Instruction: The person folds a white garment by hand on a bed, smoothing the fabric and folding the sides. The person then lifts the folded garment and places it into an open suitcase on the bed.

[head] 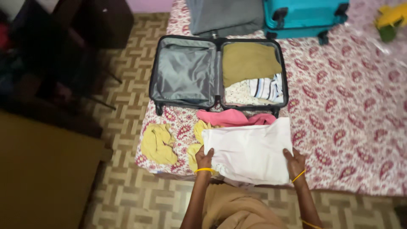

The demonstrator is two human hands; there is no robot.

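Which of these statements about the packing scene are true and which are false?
1. Both hands rest on a white folded cloth. True: the left hand and right hand hold its two sides.
2. The open suitcase is full on both halves. False: only the right half holds clothes.
3. A pink garment lies between the white cloth and the suitcase. True.
4. The teal suitcase lies open. False: it is closed.
5. A yellow garment lies inside the suitcase. False: it lies on the patterned bedspread.

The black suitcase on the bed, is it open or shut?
Open. The black suitcase lies flat, its grey lined half bare, the other half holding folded clothes.
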